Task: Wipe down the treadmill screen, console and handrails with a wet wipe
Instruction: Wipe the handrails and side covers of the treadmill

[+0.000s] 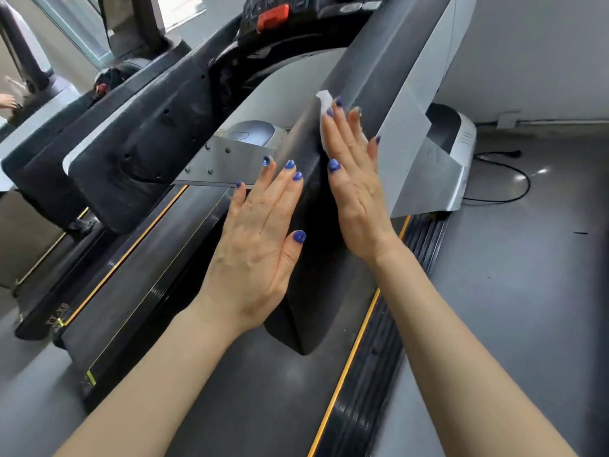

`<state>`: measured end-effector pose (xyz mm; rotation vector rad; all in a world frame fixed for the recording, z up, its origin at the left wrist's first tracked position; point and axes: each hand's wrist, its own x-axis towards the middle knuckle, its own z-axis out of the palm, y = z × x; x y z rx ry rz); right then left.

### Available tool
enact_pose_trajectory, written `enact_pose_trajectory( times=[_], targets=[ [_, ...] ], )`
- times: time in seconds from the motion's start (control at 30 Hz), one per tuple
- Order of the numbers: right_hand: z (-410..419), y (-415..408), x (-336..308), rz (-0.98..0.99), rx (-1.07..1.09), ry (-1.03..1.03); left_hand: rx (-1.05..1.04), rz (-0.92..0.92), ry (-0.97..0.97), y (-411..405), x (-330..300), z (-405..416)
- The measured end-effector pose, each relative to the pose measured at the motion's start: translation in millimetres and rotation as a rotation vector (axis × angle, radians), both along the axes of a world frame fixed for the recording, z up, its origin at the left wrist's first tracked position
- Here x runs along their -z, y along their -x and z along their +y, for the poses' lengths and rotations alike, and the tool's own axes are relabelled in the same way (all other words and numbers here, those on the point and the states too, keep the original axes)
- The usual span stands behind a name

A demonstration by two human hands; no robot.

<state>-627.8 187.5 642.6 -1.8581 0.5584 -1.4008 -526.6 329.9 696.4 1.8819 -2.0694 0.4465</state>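
Pressing the limp, thin wipe [324, 103] flat at frame centre, our open right hand [354, 179] rubs the rail [379, 61]; left hand [260, 232] rests flat.

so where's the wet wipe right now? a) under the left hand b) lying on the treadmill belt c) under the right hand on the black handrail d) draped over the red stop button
c: the white wet wipe is pressed flat under the right hand against the black handrail, while the left hand rests bare on the rail's other side.
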Motion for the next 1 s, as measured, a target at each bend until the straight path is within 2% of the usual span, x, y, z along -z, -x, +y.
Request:
enact_pose_trajectory(
  times=[0.23, 0.3, 0.43, 0.57, 0.67, 0.87, 1.0],
  targets=[
    [82, 24, 98, 0.162, -0.088, -0.046, 0.011, 0.004, 0.028, 0, 2, 0],
    [68, 19, 89, 0.149, -0.085, -0.048, 0.014, 0.003, 0.04, 1, 2, -1],
    [0, 9, 30, 0.067, -0.013, -0.071, 0.007, 0.007, 0.045, 2, 1, -1],
    [-40, 3, -1, 0.09, 0.026, -0.002, 0.001, -0.042, 0.026, 2, -3, -1],
    [-28, 7, 22, 0.066, 0.012, 0.02, 0.0, -0.08, -0.008, 6, -10, -6],
    [56, 12, 116, -0.007, -0.092, -0.255, -0.02, -0.162, -0.086, 12, -23, -36],
    [43, 6, 93, -0.069, -0.087, -0.293, -0.032, -0.215, -0.094, 14, -23, -44]
  ],
)
